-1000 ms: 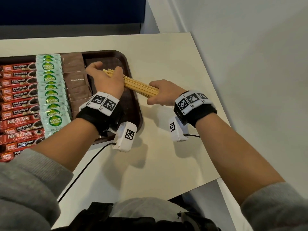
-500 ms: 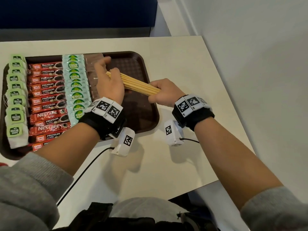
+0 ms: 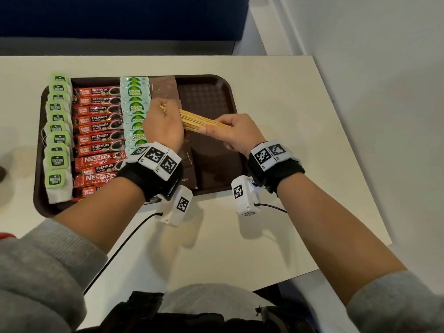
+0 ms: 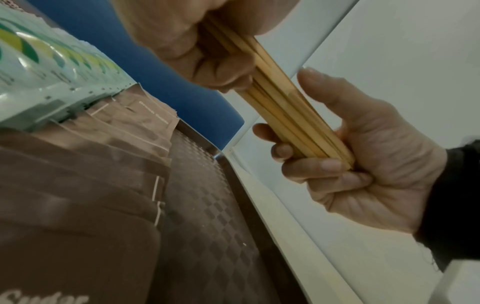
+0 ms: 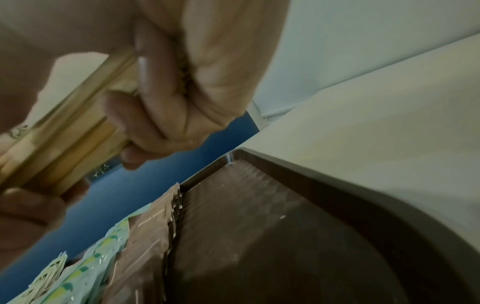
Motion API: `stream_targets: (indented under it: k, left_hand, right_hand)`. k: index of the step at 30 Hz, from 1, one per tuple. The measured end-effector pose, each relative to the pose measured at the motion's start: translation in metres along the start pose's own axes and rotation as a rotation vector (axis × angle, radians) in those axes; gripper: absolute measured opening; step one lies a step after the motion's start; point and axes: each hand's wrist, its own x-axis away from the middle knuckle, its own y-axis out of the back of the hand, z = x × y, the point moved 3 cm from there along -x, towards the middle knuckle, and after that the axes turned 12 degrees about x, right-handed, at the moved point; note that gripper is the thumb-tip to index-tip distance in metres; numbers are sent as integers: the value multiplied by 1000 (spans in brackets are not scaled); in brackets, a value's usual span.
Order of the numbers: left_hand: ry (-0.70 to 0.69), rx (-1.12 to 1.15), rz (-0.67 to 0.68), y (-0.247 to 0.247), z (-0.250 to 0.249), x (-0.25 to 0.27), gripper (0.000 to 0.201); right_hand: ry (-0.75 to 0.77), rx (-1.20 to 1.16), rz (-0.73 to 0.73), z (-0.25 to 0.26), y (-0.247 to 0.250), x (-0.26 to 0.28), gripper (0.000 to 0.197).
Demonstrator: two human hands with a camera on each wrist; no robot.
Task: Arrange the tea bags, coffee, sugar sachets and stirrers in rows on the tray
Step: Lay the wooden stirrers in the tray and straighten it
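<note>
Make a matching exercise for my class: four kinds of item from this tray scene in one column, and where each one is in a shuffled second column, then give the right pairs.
Items:
1. tea bags
2. coffee sticks
3. brown sugar sachets
4. wooden stirrers

Places:
A. held in both hands above the tray
B. leftmost row
C. row beside the bare part of the tray
D. second row from the left

Pairs: 1-B, 2-D, 3-C, 4-A
</note>
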Motion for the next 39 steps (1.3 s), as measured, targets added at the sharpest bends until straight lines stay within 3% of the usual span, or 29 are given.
stream_targets:
  k: [4,6,10,15,17,19,21,25,28,33,39]
  left_hand:
    - [-12,-12,30,-1,-2,0,23]
    - [-47,-68,40,-1,-4,-3,21]
    - [-131,-193,68,-4,-13,-12,27]
    - [-265,-367,232,-20,-29,-21,31]
    - [-261,-420,275,-26,-32,-21,30]
    - [-228,-421,283,-31,-32,-22,30]
    - [-158,-323,283,-33,-28,-24,30]
    - [-45,-128,337,-40,-17,-23,46]
    - [-35,-147,378,-49,-14,-21,42]
    - [-62,-350,396,-61,-8,-22,36]
    - [35,-497,471,-73,9,-16,49]
  right_hand:
    - [-135,-103,-61,-3,-3,-4,50]
    - [-104,-73,-20,-5,-3,-6,50]
    - [16,224,175,-8,-5,-10,32]
    - [123,493,292,-1,-8,-18,43]
    - [133,455,283,2,-12,-24,46]
    - [112,349,280,1,-15,-27,34]
    - [105,296,278,-2,-15,-30,22]
    - [76,217,271,-12,-16,-38,21]
    - [51,128,292,-15,-19,-42,17]
    - [60,428,335,-18,-17,-46,41]
    - [35,608,351,-30,-15,-43,61]
